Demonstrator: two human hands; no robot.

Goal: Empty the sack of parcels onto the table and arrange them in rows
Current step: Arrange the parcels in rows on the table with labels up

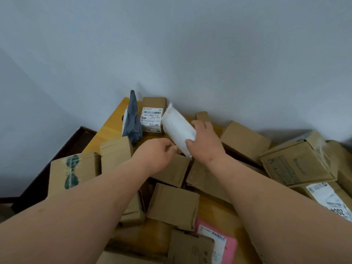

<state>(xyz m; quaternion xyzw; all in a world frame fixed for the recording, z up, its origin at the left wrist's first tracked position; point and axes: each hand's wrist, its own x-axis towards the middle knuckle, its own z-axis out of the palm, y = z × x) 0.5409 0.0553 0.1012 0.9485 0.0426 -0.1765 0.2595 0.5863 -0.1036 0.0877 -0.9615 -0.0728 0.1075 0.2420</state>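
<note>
cardboard boxes (173,205) – about 13 | white bag (178,128) – 1 | grey bag (133,121) – 1 | pink mailer (229,244) – 1

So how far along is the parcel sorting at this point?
Emptying looks done: boxes cover the table and no sack shows. A row has begun at the wall: grey bag, labelled box. In hand: the white parcel, held by the right hand, left hand at its near end. Left: the jumbled boxes in front.
</note>
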